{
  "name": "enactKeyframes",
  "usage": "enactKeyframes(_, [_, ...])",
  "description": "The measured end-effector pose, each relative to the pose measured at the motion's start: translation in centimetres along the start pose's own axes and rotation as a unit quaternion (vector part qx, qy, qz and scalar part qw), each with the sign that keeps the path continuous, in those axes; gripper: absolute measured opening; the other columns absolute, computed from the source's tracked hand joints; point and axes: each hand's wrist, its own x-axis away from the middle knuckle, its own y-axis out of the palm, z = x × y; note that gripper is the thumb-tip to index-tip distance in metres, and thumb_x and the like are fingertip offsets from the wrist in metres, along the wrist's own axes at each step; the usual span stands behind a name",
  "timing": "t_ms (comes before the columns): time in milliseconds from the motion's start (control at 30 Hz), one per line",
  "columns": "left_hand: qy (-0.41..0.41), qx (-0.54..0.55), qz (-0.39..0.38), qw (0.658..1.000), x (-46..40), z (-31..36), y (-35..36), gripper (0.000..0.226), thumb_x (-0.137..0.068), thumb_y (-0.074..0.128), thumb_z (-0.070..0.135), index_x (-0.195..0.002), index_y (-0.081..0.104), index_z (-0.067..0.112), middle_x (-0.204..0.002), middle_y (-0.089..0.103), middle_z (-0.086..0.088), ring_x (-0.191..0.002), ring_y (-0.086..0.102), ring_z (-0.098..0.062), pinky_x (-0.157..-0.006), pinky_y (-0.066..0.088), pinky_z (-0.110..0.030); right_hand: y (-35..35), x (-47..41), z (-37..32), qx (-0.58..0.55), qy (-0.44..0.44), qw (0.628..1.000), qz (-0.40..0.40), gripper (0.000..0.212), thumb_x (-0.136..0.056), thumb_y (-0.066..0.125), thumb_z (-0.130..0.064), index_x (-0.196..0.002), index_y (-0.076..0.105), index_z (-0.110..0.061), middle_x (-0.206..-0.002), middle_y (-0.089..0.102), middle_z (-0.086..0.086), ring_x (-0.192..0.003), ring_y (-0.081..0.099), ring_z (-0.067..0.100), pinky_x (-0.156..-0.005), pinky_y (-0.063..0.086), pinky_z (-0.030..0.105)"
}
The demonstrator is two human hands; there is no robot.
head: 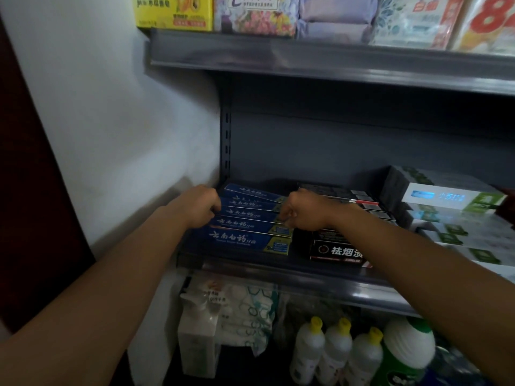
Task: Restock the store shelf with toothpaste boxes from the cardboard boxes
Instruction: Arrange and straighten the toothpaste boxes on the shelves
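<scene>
My view is dim and soft, the grey metal shelf (320, 270) recess shadowed, wide-angle edges bowed and blurry.

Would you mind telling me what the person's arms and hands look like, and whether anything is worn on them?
Both forearms are bare right up to the frame edge, with no sleeves in view. The left hand and right hand wear no gloves, and no watch, bracelet or ring shows on either wrist or on the visible fingers.

Six flat blue cardboard toothpaste boxes (248, 221); perhaps five black ones (338, 250); three yellow-capped white plastic bottles (308, 349).
</scene>
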Motion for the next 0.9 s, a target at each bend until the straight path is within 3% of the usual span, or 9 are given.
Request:
enactKeyframes(167, [-0.017,0.010,-0.006,1.000,0.3,0.1,0.0,0.031,-0.092,0.056,0.006,-0.120,0.067,0.012,-0.122,0.063,-0.008,-0.113,0.056,-0.023,-0.093,0.040,-0.028,0.1,0.2,0.1,-0.008,-0.008,1.000,-0.013,0.022,-0.086,0.069,-0.028,-0.094,0.071,-0.008,-0.082,0.063,-0.001,-0.085,0.053,0.015,-0.075,0.046,0.027])
enactKeyframes(267, [-0.017,0.025,0.017,0.999,0.4,0.2,0.3,0.028,-0.089,0.060,0.005,-0.115,0.070,0.010,-0.118,0.066,-0.008,-0.110,0.059,-0.022,-0.093,0.042,-0.029,0.1,0.1,0.1,-0.023,-0.004,1.000,-0.011,0.023,-0.084,0.071,-0.025,-0.099,0.072,-0.007,-0.094,0.070,0.004,-0.088,0.060,0.017,-0.081,0.052,0.032])
enactKeyframes(433, [-0.030,0.054,0.040,0.997,0.7,0.4,0.5,0.022,-0.086,0.066,0.007,-0.108,0.073,0.008,-0.113,0.069,-0.008,-0.105,0.062,-0.021,-0.094,0.046,-0.029,0.6,0.0,0.5,-0.022,0.004,1.000,0.013,0.024,-0.083,0.073,-0.021,-0.105,0.073,-0.012,-0.102,0.069,0.002,-0.093,0.054,0.012,-0.079,0.041,0.021])
enactKeyframes(633, [-0.039,0.055,0.036,0.997,1.1,0.4,0.4,0.024,-0.086,0.067,0.008,-0.110,0.072,0.008,-0.115,0.067,-0.009,-0.106,0.061,-0.022,-0.093,0.046,-0.030,0.9,0.0,0.5,-0.016,-0.017,1.000,0.021,0.019,-0.083,0.071,-0.017,-0.102,0.074,-0.011,-0.100,0.070,0.002,-0.090,0.052,0.010,-0.083,0.043,0.022])
enactKeyframes(767, [-0.039,0.047,0.034,0.998,1.1,0.6,0.4,0.027,-0.088,0.065,0.010,-0.115,0.069,0.009,-0.118,0.065,-0.009,-0.109,0.058,-0.023,-0.094,0.044,-0.031,0.4,0.7,0.5,-0.056,-0.015,0.998,0.002,0.019,-0.085,0.071,-0.020,-0.102,0.075,-0.014,-0.087,0.068,-0.008,-0.075,0.056,0.001,-0.072,0.041,0.018])
enactKeyframes(900, [-0.033,0.050,0.054,0.997,0.9,0.8,0.7,0.022,-0.087,0.066,0.009,-0.108,0.073,0.008,-0.112,0.069,-0.009,-0.105,0.061,-0.023,-0.092,0.045,-0.030,0.5,0.8,0.2,-0.068,-0.005,0.998,0.004,0.021,-0.083,0.073,-0.018,-0.103,0.075,-0.014,-0.098,0.073,-0.004,-0.082,0.060,0.004,-0.076,0.043,0.020])
